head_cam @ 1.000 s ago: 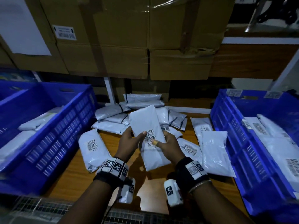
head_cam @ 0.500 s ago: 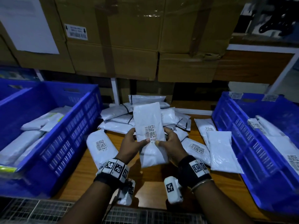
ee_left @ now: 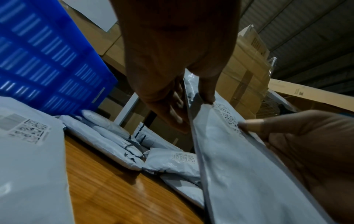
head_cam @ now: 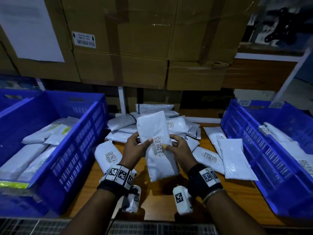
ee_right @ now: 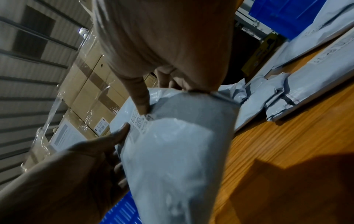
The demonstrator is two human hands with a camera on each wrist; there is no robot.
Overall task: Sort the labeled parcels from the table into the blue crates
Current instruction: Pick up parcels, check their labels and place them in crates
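I hold one white parcel (head_cam: 158,155) upright above the wooden table (head_cam: 157,197), its barcode label facing me. My left hand (head_cam: 135,146) grips its left edge, thumb beside the label. My right hand (head_cam: 177,147) grips the right edge, thumb on the label. The left wrist view shows this parcel (ee_left: 239,174) edge-on between my left hand (ee_left: 184,97) and the other thumb. In the right wrist view the parcel (ee_right: 178,159) is pinched under my right hand (ee_right: 164,94). A pile of white parcels (head_cam: 179,126) lies behind it. Blue crates stand left (head_cam: 81,146) and right (head_cam: 254,150), each with parcels inside.
Stacked cardboard boxes (head_cam: 135,48) rise behind the table. More labeled parcels lie flat at the left (head_cam: 108,155) and right (head_cam: 235,156) of my hands. A metal grid (head_cam: 152,228) runs along the near table edge. A white frame post (head_cam: 122,99) stands behind the pile.
The parcel has stayed in both hands and tilted slightly more upright; my left thumb has shifted off the label's edge. The head view has moved a little to the left and up.
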